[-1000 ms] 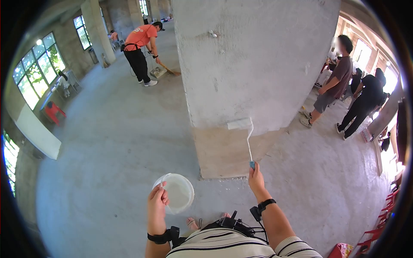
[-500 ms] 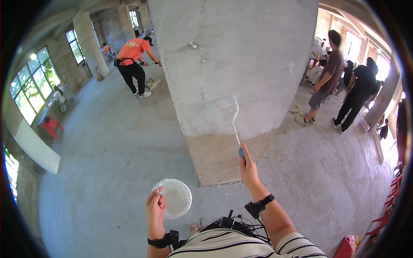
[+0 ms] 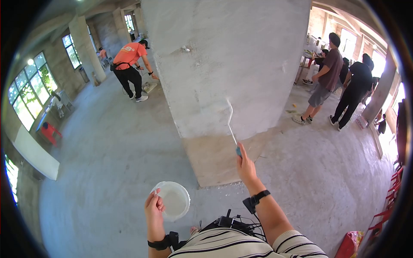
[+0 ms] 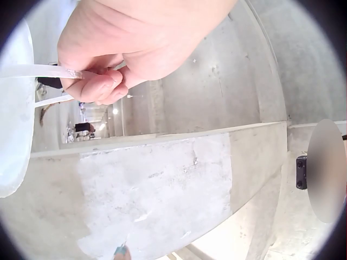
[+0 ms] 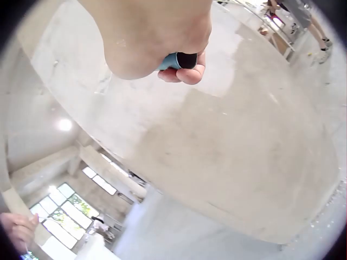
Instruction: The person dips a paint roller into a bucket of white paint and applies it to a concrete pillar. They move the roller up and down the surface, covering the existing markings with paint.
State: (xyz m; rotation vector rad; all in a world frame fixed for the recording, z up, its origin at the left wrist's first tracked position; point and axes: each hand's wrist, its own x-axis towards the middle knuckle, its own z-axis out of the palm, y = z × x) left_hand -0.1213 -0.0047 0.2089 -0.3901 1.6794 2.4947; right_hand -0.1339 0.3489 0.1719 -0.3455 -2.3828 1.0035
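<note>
My left hand [image 3: 154, 208] grips the thin white handle [image 4: 40, 71] of a white bucket [image 3: 188, 201], which hangs beside it with pale liquid inside. My right hand [image 3: 247, 168] holds a paint roller [image 3: 232, 134] by its blue grip, the bent wire frame reaching up to a square pillar [image 3: 228, 56]. Against the coated grey-white face, the pale roller head blends in and is hard to make out. Lower down, the pillar has a bare tan band [image 3: 215, 161]. From the right wrist view, the dark end of the blue grip [image 5: 172, 61] pokes out of the curled fingers.
A person in an orange shirt [image 3: 131, 56] bends beside the pillar's left edge. Two people, one in a brown shirt [image 3: 333, 64] and one in black [image 3: 360, 79], stand to the right. Red chairs [image 3: 385, 210] line the right side, near a red bag [image 3: 350, 244].
The roller has gone up the pillar from the edge of the bare band onto the coated area. The bucket stays in my left hand. The orange-shirted person has shifted their arms.
</note>
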